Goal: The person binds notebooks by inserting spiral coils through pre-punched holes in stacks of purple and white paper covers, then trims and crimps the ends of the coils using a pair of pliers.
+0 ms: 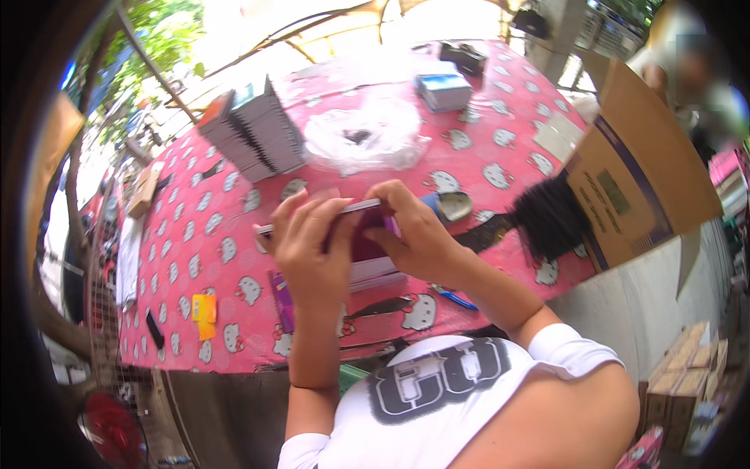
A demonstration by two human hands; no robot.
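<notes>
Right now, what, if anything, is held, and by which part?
Left hand and right hand hold a flat, dark-purple, white-edged object by its left and right sides.

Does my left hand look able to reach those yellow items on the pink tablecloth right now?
Probably yes: only tablecloth shows between the left hand and yellow items, though that hand is holding a purple box-like object.

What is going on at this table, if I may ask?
A person holds a flat, dark purple item in both hands, the left hand at one side and the right hand at the other, above a pink patterned tablecloth. Beyond the hands are a tall stack and crumpled clear plastic; a cardboard box is to the right.
</notes>
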